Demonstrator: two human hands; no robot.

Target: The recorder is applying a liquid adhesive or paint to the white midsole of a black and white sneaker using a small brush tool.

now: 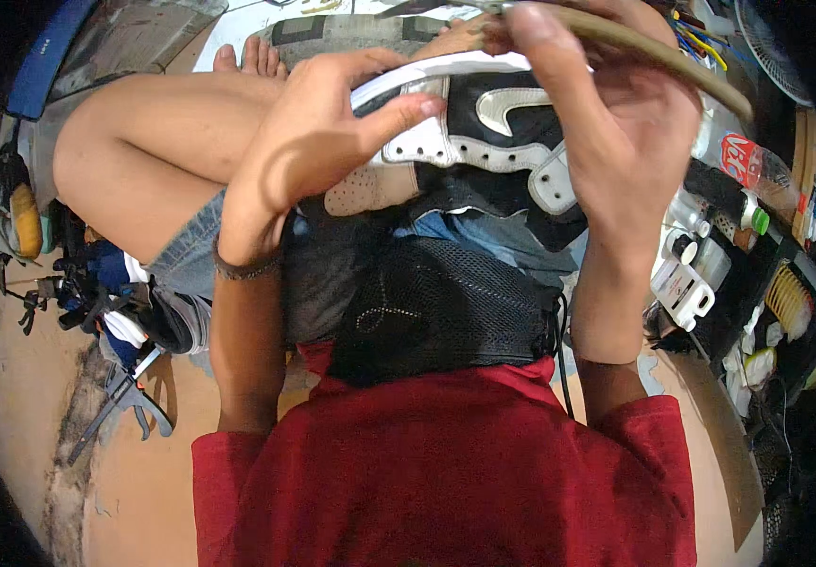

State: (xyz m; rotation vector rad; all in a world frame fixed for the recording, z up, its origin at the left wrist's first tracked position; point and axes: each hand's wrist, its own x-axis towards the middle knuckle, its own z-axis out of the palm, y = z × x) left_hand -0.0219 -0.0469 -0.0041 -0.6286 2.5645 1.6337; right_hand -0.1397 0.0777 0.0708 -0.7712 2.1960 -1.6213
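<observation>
A black and white sneaker point(493, 99) lies on its side over my lap, its white sole edge turned away from me. My left hand point(332, 123) is closed on it, thumb pressed on the white panel and fingers over the sole edge. My right hand point(607, 123) is raised at the shoe's right end, slightly blurred. A long curved brown handle point(659, 57) crosses its palm and fingers under the thumb. A dark pointed metal tip point(417, 8) seems to belong to the same tool; the top edge cuts off part of it. A tan perforated tongue point(370, 189) sticks out of the shoe.
A grey patterned mat point(351, 33) lies beyond my crossed legs. On the left floor are a clamp point(129, 402) and a pile of cables and cloth. Bottles point(753, 170), a white container point(682, 293) and a yellow brush point(791, 302) crowd the right side.
</observation>
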